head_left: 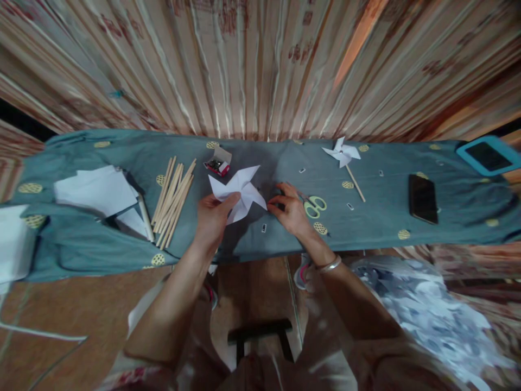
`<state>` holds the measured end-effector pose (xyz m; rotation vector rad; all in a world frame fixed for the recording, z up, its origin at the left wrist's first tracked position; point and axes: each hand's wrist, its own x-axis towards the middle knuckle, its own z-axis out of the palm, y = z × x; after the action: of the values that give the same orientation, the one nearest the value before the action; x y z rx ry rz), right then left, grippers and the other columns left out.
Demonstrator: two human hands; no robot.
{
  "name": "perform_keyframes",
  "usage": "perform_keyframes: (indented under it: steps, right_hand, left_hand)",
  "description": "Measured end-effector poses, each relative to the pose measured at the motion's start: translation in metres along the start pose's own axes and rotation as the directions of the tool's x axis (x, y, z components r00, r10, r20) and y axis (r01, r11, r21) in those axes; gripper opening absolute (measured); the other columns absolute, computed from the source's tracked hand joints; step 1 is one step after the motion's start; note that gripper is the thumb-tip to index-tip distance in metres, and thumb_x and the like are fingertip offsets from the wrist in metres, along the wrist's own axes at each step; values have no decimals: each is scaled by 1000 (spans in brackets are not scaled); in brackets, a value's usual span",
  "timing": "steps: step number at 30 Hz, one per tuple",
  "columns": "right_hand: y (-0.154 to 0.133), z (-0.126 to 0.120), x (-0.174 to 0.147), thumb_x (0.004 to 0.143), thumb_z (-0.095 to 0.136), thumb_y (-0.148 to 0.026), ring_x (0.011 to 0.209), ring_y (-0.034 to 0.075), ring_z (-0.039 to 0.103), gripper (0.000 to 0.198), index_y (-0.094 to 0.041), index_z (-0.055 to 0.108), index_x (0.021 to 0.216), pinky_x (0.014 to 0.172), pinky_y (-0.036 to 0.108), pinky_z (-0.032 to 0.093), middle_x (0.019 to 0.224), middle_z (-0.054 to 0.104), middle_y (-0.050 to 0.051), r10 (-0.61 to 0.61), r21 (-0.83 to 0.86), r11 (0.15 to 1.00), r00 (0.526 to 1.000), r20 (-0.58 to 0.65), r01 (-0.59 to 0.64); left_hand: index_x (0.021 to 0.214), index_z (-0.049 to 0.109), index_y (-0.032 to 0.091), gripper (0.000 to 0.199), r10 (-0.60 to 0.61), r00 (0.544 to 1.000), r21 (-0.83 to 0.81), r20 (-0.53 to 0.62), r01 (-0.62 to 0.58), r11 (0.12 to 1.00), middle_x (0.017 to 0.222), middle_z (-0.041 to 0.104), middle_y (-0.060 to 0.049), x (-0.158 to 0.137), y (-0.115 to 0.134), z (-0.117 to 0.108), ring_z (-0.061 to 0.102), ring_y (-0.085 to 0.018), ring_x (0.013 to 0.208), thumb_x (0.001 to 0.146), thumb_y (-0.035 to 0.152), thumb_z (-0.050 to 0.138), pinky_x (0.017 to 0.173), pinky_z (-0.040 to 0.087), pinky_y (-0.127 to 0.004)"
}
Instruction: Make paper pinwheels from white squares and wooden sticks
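A folded white paper pinwheel point(246, 191) is held over the cloth-covered table, its points spread and no stick showing on it. My left hand point(215, 214) grips it, thumb pressed on the paper near the middle, the other fingers hidden underneath. At the pinwheel's right-hand point, the curled fingertips of my right hand point(290, 209) pinch the paper tip. Just beyond the pinwheel stands an opened small red box point(218, 164) of tiny metallic pieces. Green-handled scissors point(314, 206) lie beside my right hand, their blades partly hidden by it.
Several wooden sticks point(174, 203) lie to the left, near white paper sheets point(95, 190) and a pale rod point(145, 217). On the right are a pinwheel on a stick point(343, 153), a dark phone point(423, 198) and a blue-framed tablet point(490, 156). A plastic bag point(427, 309) sits below the table.
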<state>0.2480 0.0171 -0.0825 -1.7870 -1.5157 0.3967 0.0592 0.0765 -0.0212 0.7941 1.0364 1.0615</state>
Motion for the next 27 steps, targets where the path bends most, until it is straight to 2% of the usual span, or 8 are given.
perform_keyframes:
  steps: [6,14,18,20,22,24,27]
  right_hand:
    - [-7,1,-7,79,61,-22,141,28,39,10,-23,71,77,118,52,30,137,58,7,-66,9,998,998,25,66]
    - [-7,6,-10,78,58,-23,138,29,44,8,-24,65,75,117,52,32,133,61,10,-44,62,997,999,25,42]
    - [-10,-10,-5,78,62,-26,134,30,49,6,-23,65,74,116,55,30,131,63,10,36,140,990,995,-88,-23]
    - [-19,-24,-5,80,63,-29,132,29,51,8,-23,65,76,116,55,30,133,62,11,81,214,976,984,-158,-46]
    - [-35,-38,-7,82,64,-32,135,28,49,10,-23,66,78,117,54,29,139,57,10,102,295,954,979,-176,-46]
    - [-55,-46,-13,84,64,-31,140,27,43,9,-24,66,80,119,53,27,144,54,7,64,333,943,984,-168,-5]
    - [-79,-47,-20,85,65,-31,146,25,35,6,-26,67,82,120,52,26,149,48,2,-19,303,951,988,-153,65]
  left_hand:
    - [65,74,15,24,-17,1000,11,9,16,1000,63,72,-2,-2,-1,2,61,-13,54,49,28,86,55,49,-24]
    - [66,74,14,25,-10,1000,23,20,10,1000,64,71,-2,-4,-1,2,61,-13,54,50,30,85,54,47,-24]
    - [67,75,14,26,14,1000,46,4,-14,999,65,72,-2,-5,-1,0,61,-14,55,50,31,85,55,48,-25]
    - [68,76,14,25,24,1000,63,4,-25,998,66,73,-2,-6,0,0,61,-14,55,51,31,85,55,48,-25]
    - [68,76,15,24,24,1000,78,14,-25,997,65,73,-2,-9,1,1,61,-13,55,53,31,84,56,48,-25]
    - [67,75,15,22,19,999,88,34,-22,996,65,72,-2,-12,1,3,60,-13,55,54,31,84,55,47,-25]
    - [67,75,15,22,12,997,93,74,-18,996,66,72,-3,-16,0,7,60,-14,55,54,30,84,55,48,-25]
